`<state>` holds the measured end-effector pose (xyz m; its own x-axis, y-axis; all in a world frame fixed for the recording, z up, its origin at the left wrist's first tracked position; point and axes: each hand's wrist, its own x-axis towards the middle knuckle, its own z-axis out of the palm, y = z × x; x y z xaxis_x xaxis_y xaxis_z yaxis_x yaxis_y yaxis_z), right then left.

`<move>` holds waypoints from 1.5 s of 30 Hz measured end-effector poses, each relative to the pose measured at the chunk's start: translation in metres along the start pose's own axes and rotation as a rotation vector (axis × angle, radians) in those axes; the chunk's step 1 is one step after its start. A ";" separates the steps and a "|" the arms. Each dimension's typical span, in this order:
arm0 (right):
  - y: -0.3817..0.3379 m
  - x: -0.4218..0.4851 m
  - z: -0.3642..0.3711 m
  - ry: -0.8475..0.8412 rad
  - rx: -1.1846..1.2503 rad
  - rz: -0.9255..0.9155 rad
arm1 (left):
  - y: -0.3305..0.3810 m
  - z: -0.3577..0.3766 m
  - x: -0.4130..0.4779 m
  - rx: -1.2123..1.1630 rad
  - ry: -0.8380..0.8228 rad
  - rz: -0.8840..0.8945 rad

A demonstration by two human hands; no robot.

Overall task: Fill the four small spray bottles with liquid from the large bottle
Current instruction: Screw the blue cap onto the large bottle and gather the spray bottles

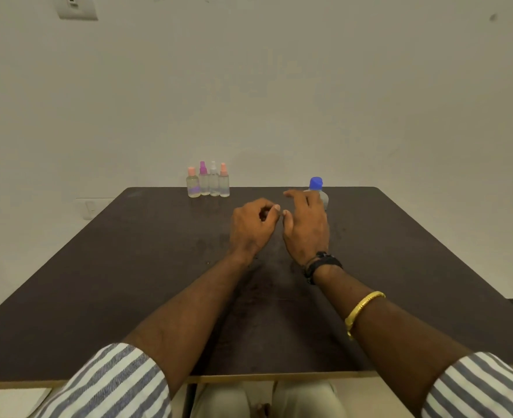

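Several small clear spray bottles (208, 182) stand in a tight row at the far edge of the dark table (128, 282), left of centre; their tops are pink, magenta, white and pink. The large clear bottle with a blue cap (317, 188) stands at the far edge to the right, partly hidden behind my right hand. My right hand (306, 224) hovers just in front of that bottle, fingers spread, holding nothing. My left hand (252, 226) is beside it with fingers curled loosely; nothing shows in it. The thumbs nearly touch.
The table stands against a plain wall with a switch plate (75, 7) high up and a socket (89, 208) low at the left. A black watch and a gold bangle (362, 309) are on my right forearm. My knees show below the near edge.
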<state>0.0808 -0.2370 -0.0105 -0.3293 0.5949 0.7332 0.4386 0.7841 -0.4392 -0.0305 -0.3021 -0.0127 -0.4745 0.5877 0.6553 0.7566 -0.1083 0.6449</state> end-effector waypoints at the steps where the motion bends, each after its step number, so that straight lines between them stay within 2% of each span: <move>1: 0.003 -0.001 -0.004 0.016 -0.013 0.028 | 0.004 0.005 0.000 -0.026 -0.012 -0.036; 7: 0.024 -0.005 -0.016 0.041 -0.112 0.242 | 0.012 0.034 0.005 -0.198 -0.142 -0.325; 9: 0.030 -0.007 -0.015 0.042 -0.092 0.299 | 0.015 0.039 0.005 -0.196 -0.161 -0.359; 12: 0.040 -0.008 -0.015 0.044 -0.037 0.354 | 0.020 0.046 0.004 -0.203 -0.216 -0.368; 16: 0.049 -0.007 -0.011 -0.032 0.055 0.381 | 0.019 0.054 0.003 -0.264 -0.283 -0.368; 20: 0.053 -0.002 -0.008 -0.021 0.151 0.382 | 0.020 0.062 0.007 -0.283 -0.259 -0.354; 29: 0.079 0.030 -0.006 0.020 0.177 0.388 | 0.023 0.089 0.041 -0.280 -0.230 -0.317; 36: 0.121 0.054 -0.002 0.032 0.181 0.383 | 0.021 0.133 0.067 -0.269 -0.226 -0.296; 45: 0.161 0.103 0.037 0.075 0.288 0.417 | -0.006 0.188 0.125 -0.279 -0.179 -0.323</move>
<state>0.0867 -0.0426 -0.0251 -0.1102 0.8614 0.4959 0.2678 0.5062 -0.8198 -0.0092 -0.0773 -0.0086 -0.5622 0.7536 0.3406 0.4212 -0.0935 0.9021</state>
